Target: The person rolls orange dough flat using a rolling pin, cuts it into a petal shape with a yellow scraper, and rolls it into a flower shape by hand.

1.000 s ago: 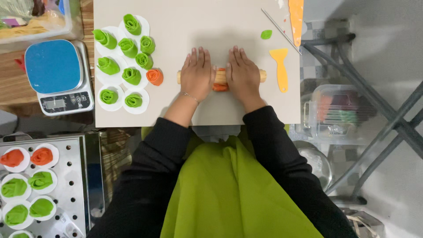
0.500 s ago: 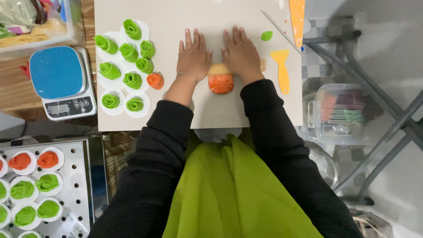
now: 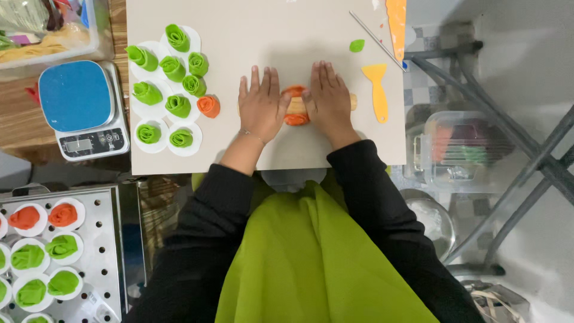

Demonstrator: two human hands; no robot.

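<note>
two hands, left hand [image 3: 262,105] and right hand [image 3: 327,98], lie spread flat on a wooden rolling pin [image 3: 297,106] over the orange dough [image 3: 295,118] on the bench [image 3: 287,36]. uneven pressure could tear the dough or make it stick. palms hide most of the pin; the dough's thickness is unclear.

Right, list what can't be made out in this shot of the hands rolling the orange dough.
- Rolling pin, head view: its middle is hidden under the left hand and right hand; only an end shows.
- Orange dough: mostly covered by the hands and pin, so its shape is unclear.
- Clear lidded box: contents blurred behind the plastic.
- Perforated tray: cut off by the left and bottom edges.
</note>
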